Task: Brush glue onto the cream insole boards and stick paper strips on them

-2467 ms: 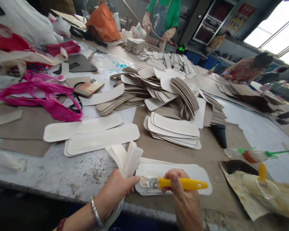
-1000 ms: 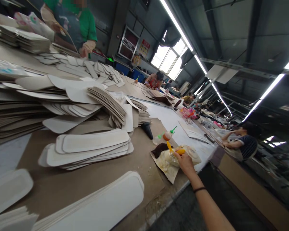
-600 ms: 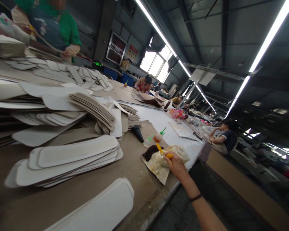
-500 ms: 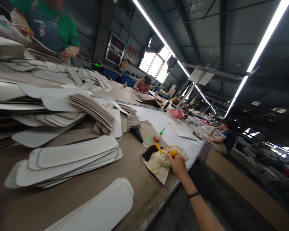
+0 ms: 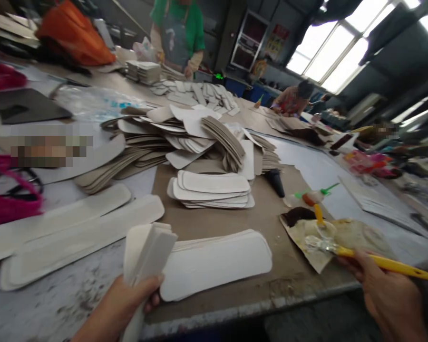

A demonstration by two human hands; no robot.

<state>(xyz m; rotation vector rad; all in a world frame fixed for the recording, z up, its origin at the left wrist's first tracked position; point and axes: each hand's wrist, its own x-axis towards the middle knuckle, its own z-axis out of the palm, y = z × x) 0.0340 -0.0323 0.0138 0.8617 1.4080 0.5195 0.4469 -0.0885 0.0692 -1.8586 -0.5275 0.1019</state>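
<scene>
My left hand (image 5: pixel 128 299) is closed around a few narrow pale strips of board (image 5: pixel 153 254) at the table's near edge. Right beside them lies a stack of long white rounded panels (image 5: pixel 217 261). In my right hand (image 5: pixel 388 289) is a yellow-handled brush (image 5: pixel 392 266), its whitish, wet-looking head over a glue-stained bag (image 5: pixel 360 235). A second yellow tool (image 5: pixel 319 214) stands in the bag's opening. Behind the bag are a small bottle with a green nozzle (image 5: pixel 312 197) and a black cone-shaped object (image 5: pixel 275 183).
Another stack of white panels (image 5: pixel 214 185) lies farther back, before a big pile of grey-white pieces (image 5: pixel 185 137). Long panels (image 5: pixel 82 242) cover the left side. A pink bag (image 5: pixel 14 190) is at far left. A co-worker in green (image 5: pixel 178 38) stands across the table.
The view has swung left and down. My left hand has come into view with the strips. The brush now points left, its handle visible along my right hand.
</scene>
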